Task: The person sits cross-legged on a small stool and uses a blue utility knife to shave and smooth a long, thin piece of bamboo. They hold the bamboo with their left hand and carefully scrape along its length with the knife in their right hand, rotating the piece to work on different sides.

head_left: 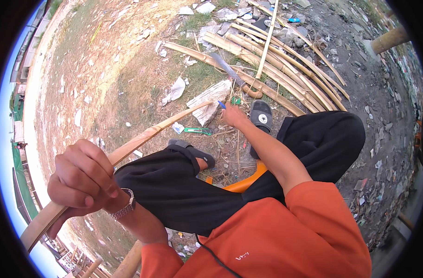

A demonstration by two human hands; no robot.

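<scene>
My left hand (84, 176) is closed around a long split bamboo strip (149, 134), which runs from the lower left toward the middle. The strip's far end rests at a pale, weathered wood block (214, 92) on the ground. Close to that end, my right hand (233, 116) is closed on a small blue object (221, 104); its kind is hidden by the fingers. A machete (227, 70) with a curved wooden handle lies just beyond my right hand. Nearer my feet, a green utility knife (198, 131) lies on the ground.
Several long bamboo strips (285, 74) are piled at the far right, one laid across the others. My sandalled feet flank the block area, and I sit on an orange seat (248, 180). White scraps (174, 91) and litter dot the ground. A thick bamboo pole (390, 40) stands at the right.
</scene>
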